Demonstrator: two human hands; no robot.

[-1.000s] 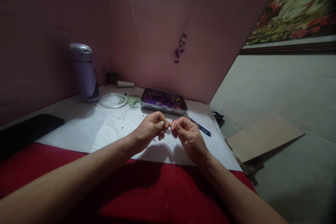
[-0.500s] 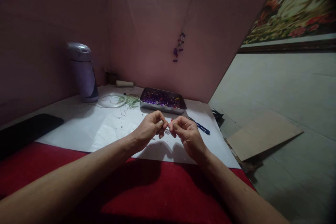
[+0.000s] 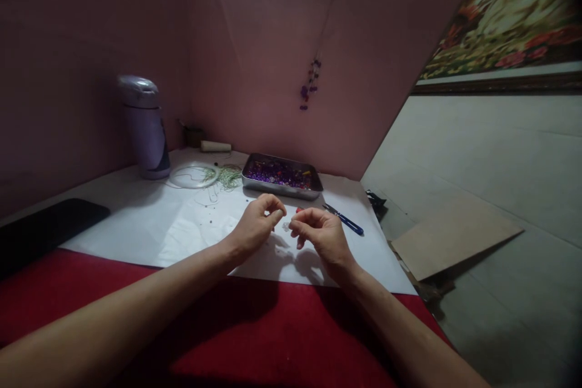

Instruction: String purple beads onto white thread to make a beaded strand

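Above the white sheet (image 3: 191, 230), my left hand (image 3: 258, 223) is closed in a pinch, thumb and forefinger together. Whatever it grips is too small to make out. My right hand (image 3: 324, 235) also pinches, a short gap away. Beside its fingertips shows a little cluster of clear, shiny bits (image 3: 286, 227); whether the fingers touch it or it lies on the sheet behind, I cannot tell. A small red thing (image 3: 299, 210) peeks out behind the right hand. Past both hands sits a metal tray (image 3: 282, 191) of mostly purple beads (image 3: 279, 174).
Blue-handled thread snips (image 3: 348, 222) lie right of the tray. Green thread (image 3: 230, 177), a clear ring-shaped coil (image 3: 193, 176) and a lilac bottle (image 3: 145, 130) stand left. A dark flat object (image 3: 50, 224) lies far left. Strung beads (image 3: 310, 85) hang against the pink panel (image 3: 254, 60).
My hands have drawn slightly apart; before, their fingertips nearly met. The clear cluster now shows in the gap between them.
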